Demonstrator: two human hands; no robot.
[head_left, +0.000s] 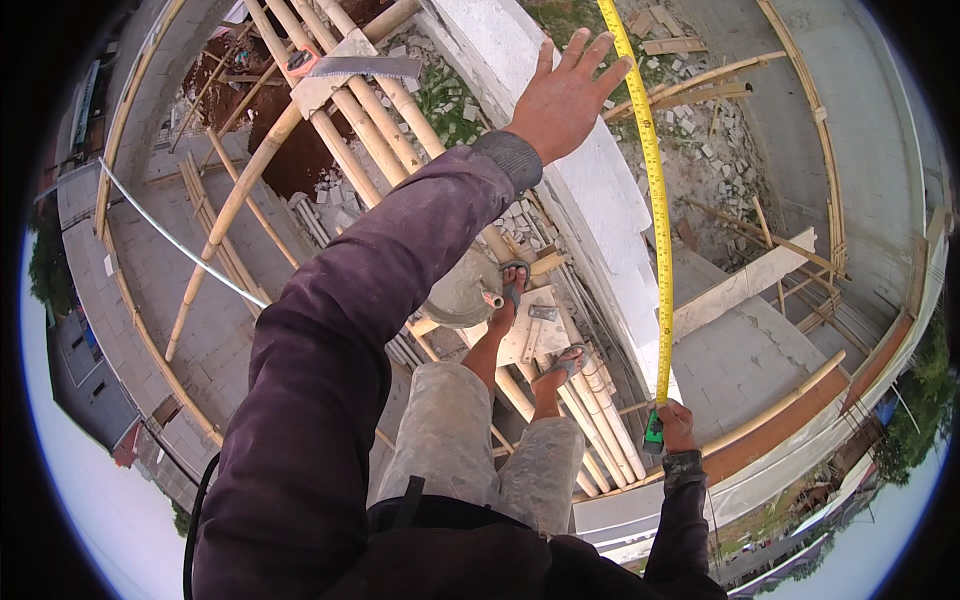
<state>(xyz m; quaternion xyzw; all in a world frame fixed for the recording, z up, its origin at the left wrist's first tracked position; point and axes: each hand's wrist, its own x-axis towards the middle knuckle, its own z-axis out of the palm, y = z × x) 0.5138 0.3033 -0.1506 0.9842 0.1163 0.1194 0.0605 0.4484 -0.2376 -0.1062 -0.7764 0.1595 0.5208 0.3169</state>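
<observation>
My right hand (678,426), at the lower right, is closed around a green tape measure (653,432). Its yellow blade (655,190) is drawn out long, running away along the right side of a pale wall top (600,210) and leaving the picture at the upper edge. My left hand (568,98) is stretched forward with fingers spread, holding nothing. It lies over the wall, left of the blade and apart from it; whether the palm touches the wall I cannot tell. The blade's far end is out of view.
I stand high on bamboo poles (345,150) and a board (512,335) where a hammer (537,328) lies. Beside my foot is a mortar-crusted round tub (462,292). Farther off, a handsaw (365,66) rests on another board. Rubble (720,150) lies far below.
</observation>
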